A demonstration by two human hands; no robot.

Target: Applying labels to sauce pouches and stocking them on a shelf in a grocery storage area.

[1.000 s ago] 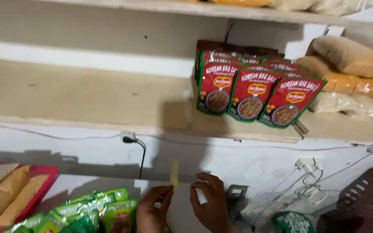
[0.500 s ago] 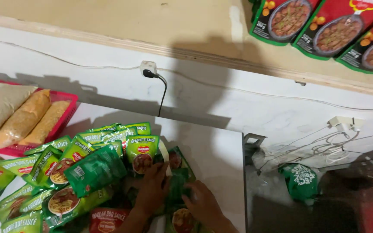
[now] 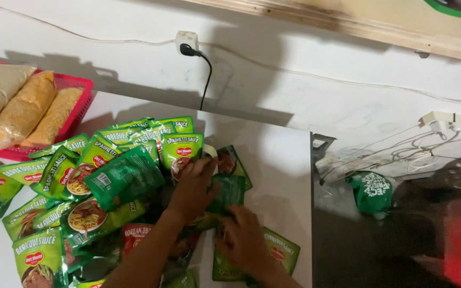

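A white plastered wall (image 3: 305,90) runs behind a white desk (image 3: 281,160), with a wooden shelf edge (image 3: 380,29) along the top and a black plug (image 3: 188,49) in a wall socket, its cord (image 3: 206,74) dropping down toward the desk. The desk is covered by a loose heap of green sauce pouches (image 3: 81,176), lying flat and overlapping, some face up, one turned back side up. At the far left a red basket (image 3: 78,101) holds clear bags of pale and orange grain (image 3: 22,106). To the right of the desk, on a darker lower surface, lies a green bag (image 3: 372,192), below a tangle of white cables (image 3: 422,149) on the wall.

The left hand (image 3: 193,186) reaches across the pile, palm down, its fingers (image 3: 206,166) spread and pressing on a dark green pouch (image 3: 225,192) that lies at the right edge of the heap, partly over another pouch; a small pale strip shows just at the fingertips. The fingers are not wrapped around anything. The right hand (image 3: 244,240) lies just below and to the right, palm down on the lower edge of the same cluster, fingers loosely extended and flat, touching the pouches rather than gripping them. A lighter green pouch (image 3: 281,250) sticks out from under this hand toward the desk's right edge.
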